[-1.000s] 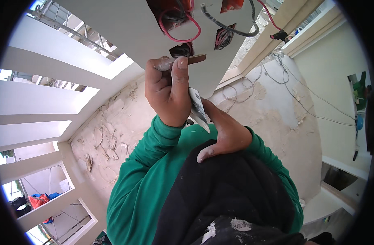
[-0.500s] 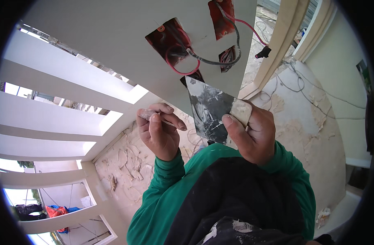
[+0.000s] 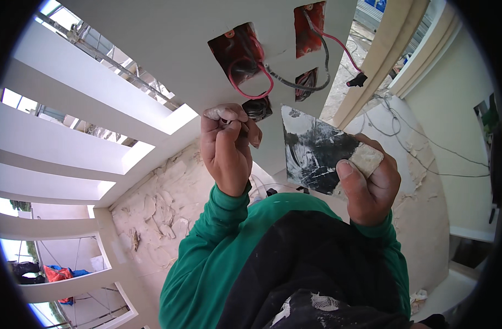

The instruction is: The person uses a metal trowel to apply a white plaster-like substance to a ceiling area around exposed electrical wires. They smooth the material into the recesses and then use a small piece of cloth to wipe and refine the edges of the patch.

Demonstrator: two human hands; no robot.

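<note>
My right hand (image 3: 374,186) grips a putty knife (image 3: 317,151) by its crusted whitish handle, thumb on top. The knife's broad dark blade is smeared with white putty and points up toward the wall (image 3: 169,49). My left hand (image 3: 226,153) is raised beside it with the fingers curled and pinched together. Whatever they hold is too small to make out; pale residue coats the fingertips. Just past those fingers is a wall box with coiled dark wires (image 3: 257,108). Above it are red electrical boxes (image 3: 221,46) with a pink-red wire (image 3: 230,82) and a grey cable (image 3: 286,83) hanging out.
White slatted openings (image 3: 59,126) line the left side. Flakes of dried plaster (image 3: 160,214) litter the floor below. Toward the right, a beige frame (image 3: 380,60) stands beside loose cables (image 3: 421,131) trailing over the floor. A red and blue bundle (image 3: 59,273) lies beyond the lower-left opening.
My right hand has moved right with the putty knife. My left hand has risen toward the wall boxes, its fingers curling more tightly together. The view has shifted slightly.
</note>
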